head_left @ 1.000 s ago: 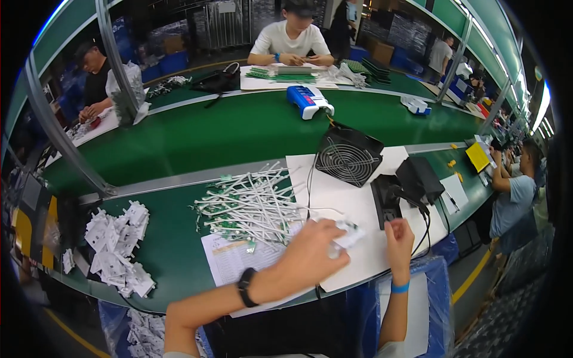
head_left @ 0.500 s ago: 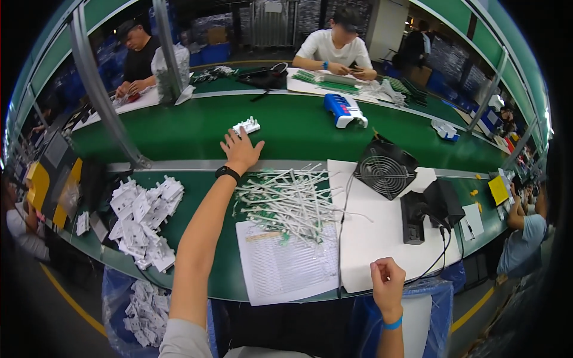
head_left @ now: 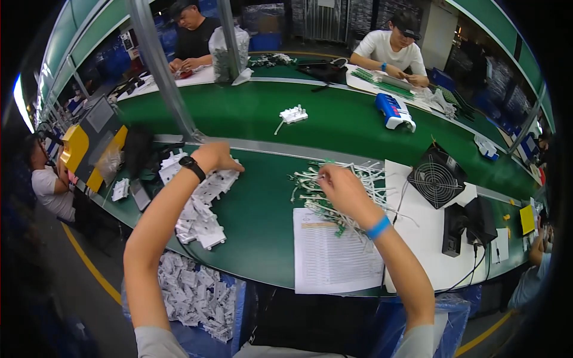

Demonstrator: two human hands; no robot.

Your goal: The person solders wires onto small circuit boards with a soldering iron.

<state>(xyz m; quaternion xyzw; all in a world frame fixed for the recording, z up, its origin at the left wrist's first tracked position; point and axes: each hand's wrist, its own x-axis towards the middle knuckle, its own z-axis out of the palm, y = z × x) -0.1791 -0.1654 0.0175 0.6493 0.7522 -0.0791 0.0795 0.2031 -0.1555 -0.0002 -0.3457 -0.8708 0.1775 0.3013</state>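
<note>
My left hand [head_left: 219,157] reaches over the far edge of a heap of white plastic housings [head_left: 200,218] on the left of the bench. Its back hides most of the fingers, so whether it grips a housing does not show. Over a bundle of white cables with green ends [head_left: 367,176], my right hand [head_left: 345,190] has its fingers curled and pinched together at the cable ends. A single white housing with a cable trailing from it [head_left: 293,115] lies on the green belt [head_left: 250,107] beyond the bench.
A printed sheet [head_left: 334,256] lies in front of the cables. To the right stand a black fan [head_left: 437,177] and black power units [head_left: 471,224] with cords. A blue-and-white device [head_left: 395,111] sits on the belt. Below, a blue-lined bin [head_left: 239,310] holds more housings. Two people work opposite.
My left hand has left the housing on the belt and come back to the heap. My right hand has moved from the bench's front edge up to the cables. The view has shifted left.
</note>
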